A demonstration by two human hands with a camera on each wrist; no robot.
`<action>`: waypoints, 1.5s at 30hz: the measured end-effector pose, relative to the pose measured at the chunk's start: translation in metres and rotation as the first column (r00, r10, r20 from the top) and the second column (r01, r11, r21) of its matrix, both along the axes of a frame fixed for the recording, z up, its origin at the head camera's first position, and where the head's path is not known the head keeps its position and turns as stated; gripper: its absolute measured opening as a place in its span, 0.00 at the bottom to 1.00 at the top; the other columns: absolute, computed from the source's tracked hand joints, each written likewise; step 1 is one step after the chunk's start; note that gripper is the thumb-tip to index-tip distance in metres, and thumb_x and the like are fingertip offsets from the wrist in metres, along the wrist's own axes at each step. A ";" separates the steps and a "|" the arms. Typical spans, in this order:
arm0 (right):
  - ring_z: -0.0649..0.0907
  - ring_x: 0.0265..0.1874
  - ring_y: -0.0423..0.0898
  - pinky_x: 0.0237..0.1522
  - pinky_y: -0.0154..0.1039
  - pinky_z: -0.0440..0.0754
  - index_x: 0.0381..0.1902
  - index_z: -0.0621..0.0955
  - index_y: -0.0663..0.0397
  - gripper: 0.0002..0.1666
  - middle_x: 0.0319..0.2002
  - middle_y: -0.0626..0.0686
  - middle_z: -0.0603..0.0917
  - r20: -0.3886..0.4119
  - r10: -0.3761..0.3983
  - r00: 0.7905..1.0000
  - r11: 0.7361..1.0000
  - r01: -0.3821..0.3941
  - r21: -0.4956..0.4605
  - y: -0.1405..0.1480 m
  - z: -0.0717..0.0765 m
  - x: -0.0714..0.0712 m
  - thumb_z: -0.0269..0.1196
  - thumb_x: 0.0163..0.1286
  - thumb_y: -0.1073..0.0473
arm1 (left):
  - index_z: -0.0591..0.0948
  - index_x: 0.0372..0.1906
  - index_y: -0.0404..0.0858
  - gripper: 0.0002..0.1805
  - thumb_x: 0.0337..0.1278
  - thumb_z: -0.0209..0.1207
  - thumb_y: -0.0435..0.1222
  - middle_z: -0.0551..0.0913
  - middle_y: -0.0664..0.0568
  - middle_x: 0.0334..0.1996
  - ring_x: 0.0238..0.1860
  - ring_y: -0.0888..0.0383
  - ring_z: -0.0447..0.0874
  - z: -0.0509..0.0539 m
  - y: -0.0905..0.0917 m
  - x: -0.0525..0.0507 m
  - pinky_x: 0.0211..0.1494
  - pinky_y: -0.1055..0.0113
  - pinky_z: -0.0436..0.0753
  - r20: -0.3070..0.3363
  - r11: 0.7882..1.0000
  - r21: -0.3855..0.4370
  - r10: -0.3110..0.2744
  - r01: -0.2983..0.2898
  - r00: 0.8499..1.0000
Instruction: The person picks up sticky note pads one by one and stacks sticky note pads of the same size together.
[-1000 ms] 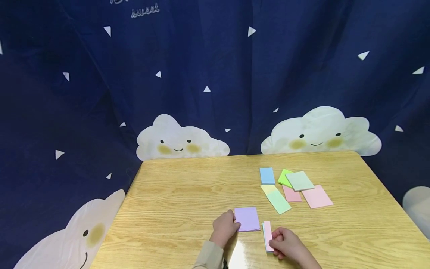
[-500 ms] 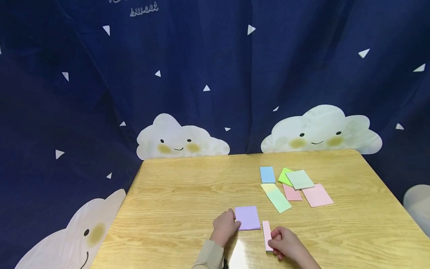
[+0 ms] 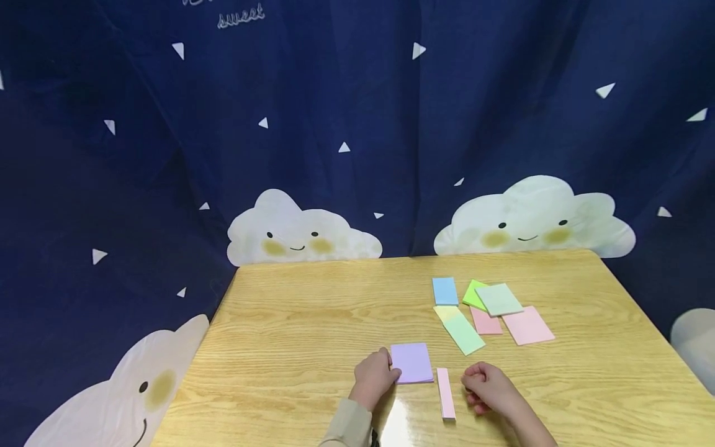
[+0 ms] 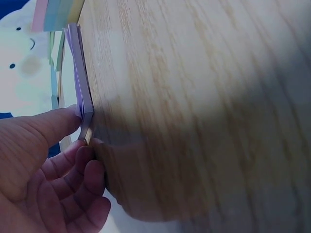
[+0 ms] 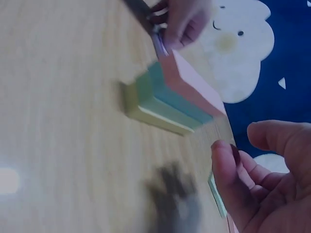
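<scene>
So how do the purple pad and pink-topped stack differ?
The purple pad is squarish; the pink-topped stack is a narrow strip. The stack shows pink, blue, green, yellow layers; the pad looks purple. The left hand pinches the pad; no hand touches the stack. Both are on the table.

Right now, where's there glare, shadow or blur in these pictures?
Head view: bright glare on the table beside the left sleeve; left wrist view: a broad shadow falls across it; right wrist view: a blurry shadow near the right hand.

A navy cloth (image 3: 335, 81) with smiling white clouds (image 3: 290, 223) hangs behind a wood-grain table (image 3: 285, 329).
</scene>
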State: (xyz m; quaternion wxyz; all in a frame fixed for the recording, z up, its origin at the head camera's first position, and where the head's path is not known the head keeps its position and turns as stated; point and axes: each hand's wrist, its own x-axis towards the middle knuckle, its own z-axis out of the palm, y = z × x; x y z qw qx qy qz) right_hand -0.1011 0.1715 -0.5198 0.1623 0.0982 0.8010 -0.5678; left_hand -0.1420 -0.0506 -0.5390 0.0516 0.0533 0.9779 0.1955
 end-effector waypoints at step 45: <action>0.77 0.20 0.43 0.22 0.38 0.78 0.41 0.67 0.76 0.15 0.24 0.57 0.75 -0.018 -0.089 0.996 0.996 0.090 0.024 0.049 0.002 -0.058 0.52 0.59 0.67 | 0.68 0.21 0.44 0.15 0.39 0.65 0.42 0.67 0.58 0.16 0.18 0.60 0.66 -0.005 -0.002 -0.003 0.21 0.64 0.66 -0.017 1.000 0.024 0.011 -0.011 1.000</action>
